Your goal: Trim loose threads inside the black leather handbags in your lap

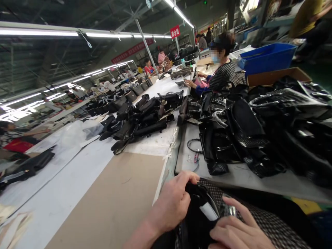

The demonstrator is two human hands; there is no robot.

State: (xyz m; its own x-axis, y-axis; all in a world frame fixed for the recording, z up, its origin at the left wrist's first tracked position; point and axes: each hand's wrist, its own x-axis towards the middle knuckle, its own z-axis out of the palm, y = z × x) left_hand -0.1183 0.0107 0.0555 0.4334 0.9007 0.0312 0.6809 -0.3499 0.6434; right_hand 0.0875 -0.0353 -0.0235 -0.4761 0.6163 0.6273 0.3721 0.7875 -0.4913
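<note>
At the bottom of the view both my hands are on a glossy black bag piece (198,214) with a houndstooth fabric panel (269,224). My left hand (172,202) curls round its upper left edge, fingers closed on it. My right hand (240,230) lies over its lower right part, fingers pressing down on the black and patterned material. A small white patch shows on the black surface between the hands.
A long worktable (109,193) runs away from me, with a pile of black bag parts (145,119) in its middle. A bigger heap of black bags (259,128) lies to the right. A seated person in a striped top (220,74) works further along. A blue bin (267,57) stands behind.
</note>
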